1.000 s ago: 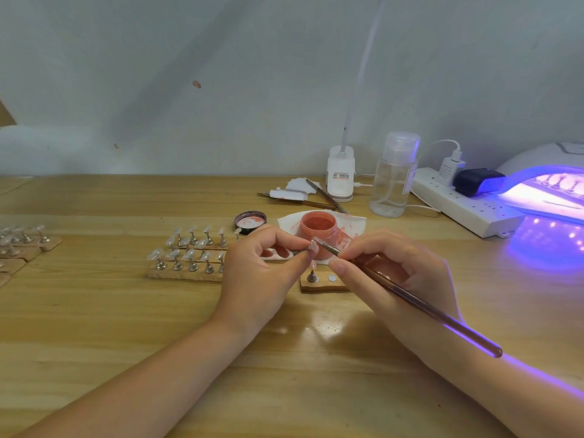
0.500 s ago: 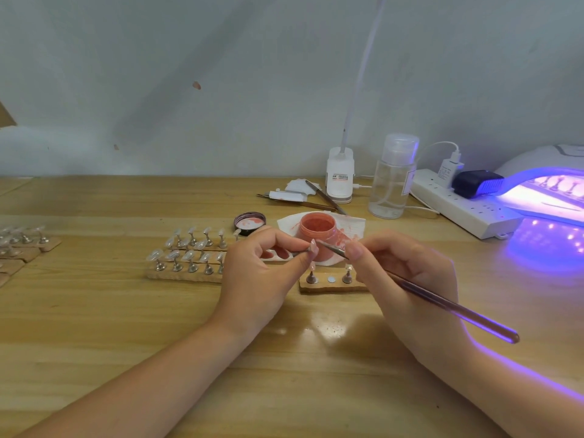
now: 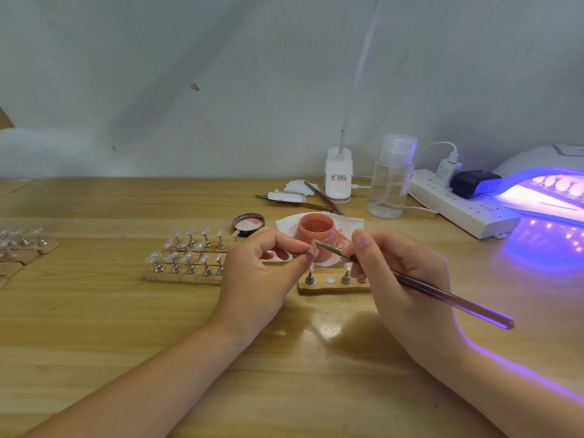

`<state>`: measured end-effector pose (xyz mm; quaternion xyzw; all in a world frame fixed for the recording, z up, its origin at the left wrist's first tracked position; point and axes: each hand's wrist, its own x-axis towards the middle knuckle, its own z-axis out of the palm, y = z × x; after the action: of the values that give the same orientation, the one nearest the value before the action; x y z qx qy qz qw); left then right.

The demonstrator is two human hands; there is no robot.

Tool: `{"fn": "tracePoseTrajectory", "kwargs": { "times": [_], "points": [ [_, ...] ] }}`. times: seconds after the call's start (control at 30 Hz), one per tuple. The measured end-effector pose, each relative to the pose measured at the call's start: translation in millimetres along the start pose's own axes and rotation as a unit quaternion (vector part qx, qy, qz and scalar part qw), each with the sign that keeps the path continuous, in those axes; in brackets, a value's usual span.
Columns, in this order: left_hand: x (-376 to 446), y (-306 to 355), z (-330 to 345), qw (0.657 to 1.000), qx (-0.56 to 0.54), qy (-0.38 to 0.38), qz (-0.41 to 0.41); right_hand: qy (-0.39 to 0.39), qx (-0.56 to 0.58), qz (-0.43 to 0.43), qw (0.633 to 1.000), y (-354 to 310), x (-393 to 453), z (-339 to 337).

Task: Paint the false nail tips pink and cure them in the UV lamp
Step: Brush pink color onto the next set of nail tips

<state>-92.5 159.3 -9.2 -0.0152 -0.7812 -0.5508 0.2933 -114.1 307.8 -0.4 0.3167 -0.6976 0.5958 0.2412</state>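
Pinching a tip (image 3: 313, 248) in our left hand (image 3: 262, 273) before the jar (image 3: 317, 230), brush (image 3: 410, 284) gripped in our right hand (image 3: 407, 289), we risk smearing pink onto fingertips.

A nail-art workbench: glowing UV lamp (image 3: 550, 191), racks of nail tips (image 3: 189, 257).
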Motion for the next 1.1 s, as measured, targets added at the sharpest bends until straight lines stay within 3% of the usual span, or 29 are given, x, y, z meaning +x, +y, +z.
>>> {"fn": "tracePoseTrajectory", "kwargs": {
  "times": [0.47, 0.83, 1.1],
  "points": [
    [0.3, -2.3, -0.3, 1.0, -0.001, -0.002, -0.004, -0.001, -0.004, 0.015, 1.0, 0.6, 0.0, 1.1],
    [-0.3, 0.6, -0.2, 1.0, -0.011, -0.001, -0.004, 0.015, 0.058, 0.023, 0.998, 0.9, -1.5, -0.8],
    [0.7, -3.1, -0.3, 1.0, -0.009, -0.002, -0.004, -0.016, 0.06, 0.03, 0.998, -0.1, -6.5, -0.2]
  ]
}}
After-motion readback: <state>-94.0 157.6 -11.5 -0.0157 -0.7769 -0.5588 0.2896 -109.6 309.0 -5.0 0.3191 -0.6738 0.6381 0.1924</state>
